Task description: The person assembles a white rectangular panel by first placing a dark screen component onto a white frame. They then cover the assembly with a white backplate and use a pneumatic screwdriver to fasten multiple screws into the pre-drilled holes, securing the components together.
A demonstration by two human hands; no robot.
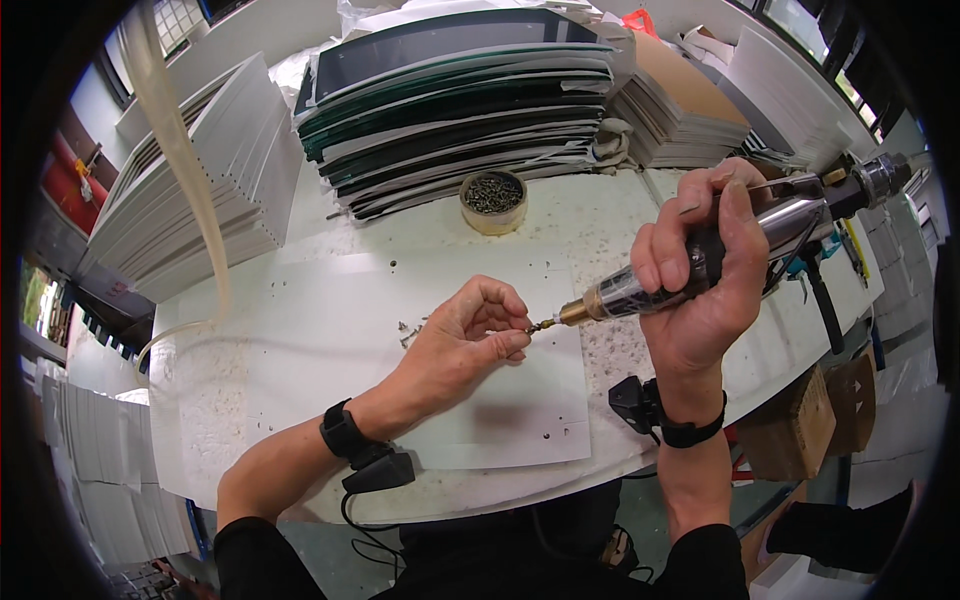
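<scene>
Black-and-silver cylindrical metal driver (622, 292), likely heavy, stiff and smooth, tilts above a flat white panel (320, 375), best held round its barrel, where our right grip (715, 300) wraps closed, our left grip (465, 345) pinching its slender brassy bit (546, 324)

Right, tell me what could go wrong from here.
The left hand pinches right at the tip of the bit, so a slip or sudden spin could nick its fingertips. The right hand holds the driver at a slant, which might let the bit skid across the white panel. Loose screws lie on that panel beside the left hand; they could scratch it if dragged.
</scene>
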